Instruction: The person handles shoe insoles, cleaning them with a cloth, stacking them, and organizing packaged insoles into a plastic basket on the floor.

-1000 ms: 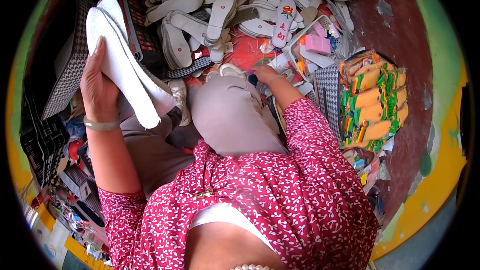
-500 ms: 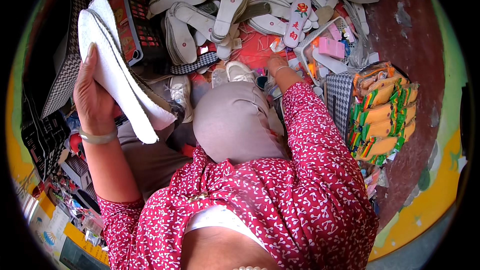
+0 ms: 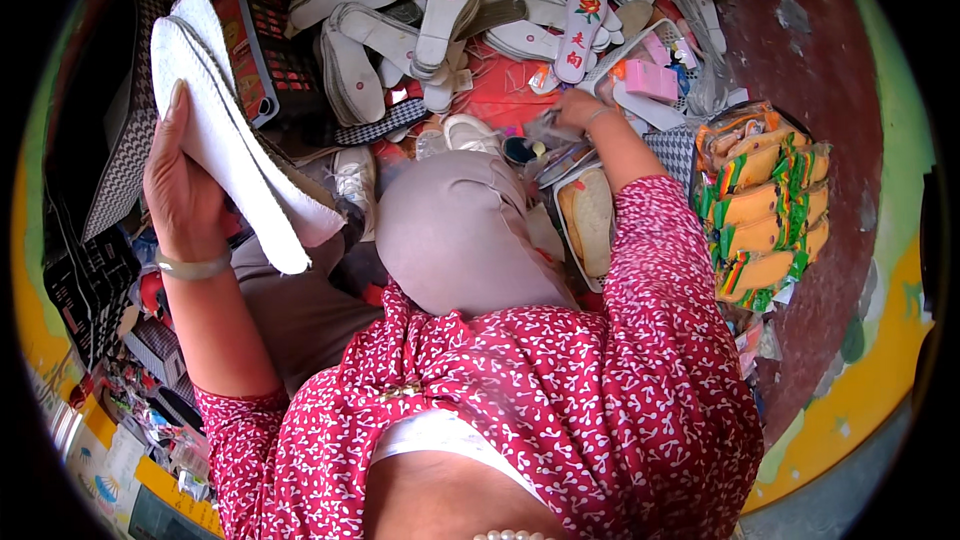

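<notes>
My left hand (image 3: 187, 190) is raised at the left, closed round a few white insoles (image 3: 215, 125) stacked with their ends fanned apart. The thumb lies across their face. Farther forward and to the right, my right hand (image 3: 577, 110) is closed low over the clutter, near a white plastic basket (image 3: 600, 75). Something greyish and blurred shows at its fingertips; its kind is unclear. Just left of my right forearm stands a tray (image 3: 578, 255) with yellowish insoles (image 3: 587, 220) in it. Beyond that hand lies a white insole with a red flower (image 3: 582, 30).
Many bundles of pale insoles (image 3: 447, 20) spread over a red sheet (image 3: 497, 90) ahead. A black crate (image 3: 290, 70) stands at the left. Packs with orange-yellow contents (image 3: 752, 220) stand at the right. A pink box (image 3: 651, 80) sits in the white basket. My shoes (image 3: 354, 180) are between.
My right hand has moved right and slightly forward, with a greyish thing now at its fingers, uncovering the tray of yellowish insoles. My left hand still holds the white insoles, nearly unmoved.
</notes>
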`<state>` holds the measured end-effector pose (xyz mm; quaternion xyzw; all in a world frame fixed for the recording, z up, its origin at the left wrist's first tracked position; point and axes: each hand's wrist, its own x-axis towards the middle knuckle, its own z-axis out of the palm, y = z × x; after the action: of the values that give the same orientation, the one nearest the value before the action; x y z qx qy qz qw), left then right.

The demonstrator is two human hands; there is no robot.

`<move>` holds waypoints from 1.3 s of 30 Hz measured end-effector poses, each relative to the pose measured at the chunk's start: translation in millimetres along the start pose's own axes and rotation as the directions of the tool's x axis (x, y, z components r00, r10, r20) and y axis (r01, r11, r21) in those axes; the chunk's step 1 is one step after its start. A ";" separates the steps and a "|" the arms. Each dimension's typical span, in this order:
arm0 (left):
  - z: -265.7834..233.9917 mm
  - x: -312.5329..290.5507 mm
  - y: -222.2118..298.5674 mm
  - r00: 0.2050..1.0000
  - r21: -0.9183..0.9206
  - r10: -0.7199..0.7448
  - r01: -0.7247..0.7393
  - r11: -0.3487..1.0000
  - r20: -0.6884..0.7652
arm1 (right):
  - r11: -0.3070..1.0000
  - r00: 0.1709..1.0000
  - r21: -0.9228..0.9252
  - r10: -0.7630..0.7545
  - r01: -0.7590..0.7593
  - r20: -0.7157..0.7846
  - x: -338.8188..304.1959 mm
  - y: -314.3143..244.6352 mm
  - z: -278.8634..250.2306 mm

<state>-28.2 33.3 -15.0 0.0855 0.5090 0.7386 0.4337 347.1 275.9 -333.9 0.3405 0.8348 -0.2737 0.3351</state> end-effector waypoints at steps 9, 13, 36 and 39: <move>14.6 -11.6 -1.0 0.996 -0.019 -0.003 0.005 1.000 0.086 | 0.785 0.833 0.605 0.240 0.135 -0.498 -69.2 4.0 -105.3; 6.5 -8.7 -2.1 0.998 -0.005 0.004 -0.004 1.000 0.057 | 0.253 0.779 0.874 0.398 0.414 -0.485 -59.4 -7.8 -112.6; 1.8 -5.4 0.7 0.999 0.060 -0.026 0.028 0.998 -0.026 | 0.930 0.916 0.367 0.169 -0.026 -0.363 -26.7 47.6 38.0; 3.8 -8.2 -1.7 0.999 0.046 -0.027 0.028 0.999 -0.022 | 0.498 0.953 0.867 0.269 -0.013 -0.141 -38.5 40.6 11.0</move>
<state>-20.2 30.1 -12.0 0.0808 0.5316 0.7215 0.4364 402.7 278.6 -321.3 0.5612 0.5946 -0.5749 0.0327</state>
